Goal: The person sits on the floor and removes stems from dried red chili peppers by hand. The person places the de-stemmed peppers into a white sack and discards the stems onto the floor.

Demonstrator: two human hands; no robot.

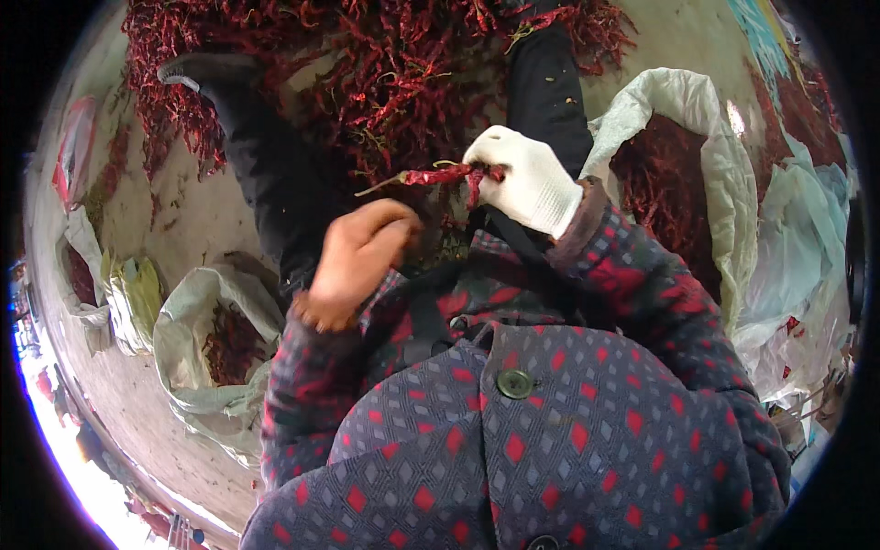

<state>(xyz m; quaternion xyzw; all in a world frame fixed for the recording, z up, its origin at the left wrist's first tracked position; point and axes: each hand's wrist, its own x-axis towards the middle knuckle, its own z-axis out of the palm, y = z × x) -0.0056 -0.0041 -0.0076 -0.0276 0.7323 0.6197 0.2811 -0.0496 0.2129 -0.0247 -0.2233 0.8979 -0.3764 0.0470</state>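
My right hand (526, 179), in a white knitted glove, grips a few dried red chili peppers (436, 177). One of them points left, its long pale stem towards my other hand. My bare left hand (368, 254) is just below that stem, with curled fingers and some motion blur; whether it pinches anything is hidden. Beyond both hands, a large heap of dried red chilies (412, 75) spreads over the floor between and around my outstretched legs.
On the right stands an open white woven sack (729, 199) of chilies, with pale plastic bags (790, 234) beside it. An open sack (179, 371) holding darker chili pieces is at the left. Farther left are a smaller sack (86, 237) and a red-and-clear bag (75, 151).
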